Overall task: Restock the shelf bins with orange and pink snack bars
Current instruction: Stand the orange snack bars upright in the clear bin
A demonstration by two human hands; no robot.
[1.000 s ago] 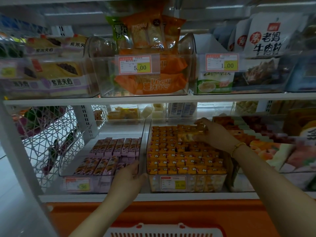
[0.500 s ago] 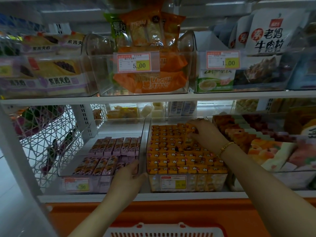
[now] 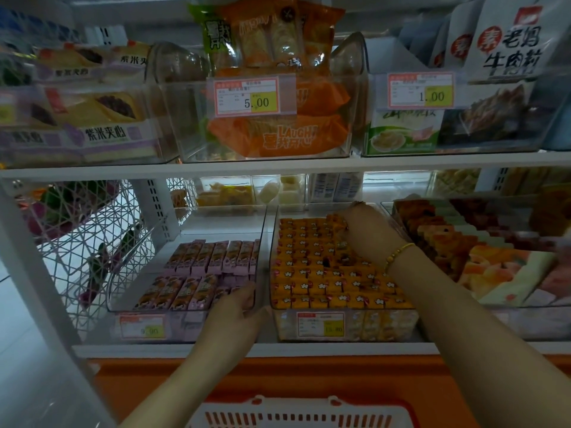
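Note:
A clear bin (image 3: 386, 325) on the lower shelf is packed with rows of orange snack bars (image 3: 321, 273). My right hand (image 3: 363, 233) reaches to its back right corner, and its fingers lie on the rearmost orange bars with the tips partly hidden. To the left stands a second clear bin (image 3: 179, 325), partly filled with two rows of pink snack bars (image 3: 197, 267). My left hand (image 3: 238, 310) grips that bin's front right corner, fingers curled over the rim.
A red and white shopping basket (image 3: 296, 412) sits just below me. A white wire basket (image 3: 77, 230) hangs at the left. Another bin of mixed snacks (image 3: 494, 257) stands at the right. The upper shelf (image 3: 278, 168) carries bins of packaged snacks close overhead.
My right hand moved from the middle of the orange bars to the bin's back right corner. The bars it held a second ago now lie in the rows. My left hand stayed put.

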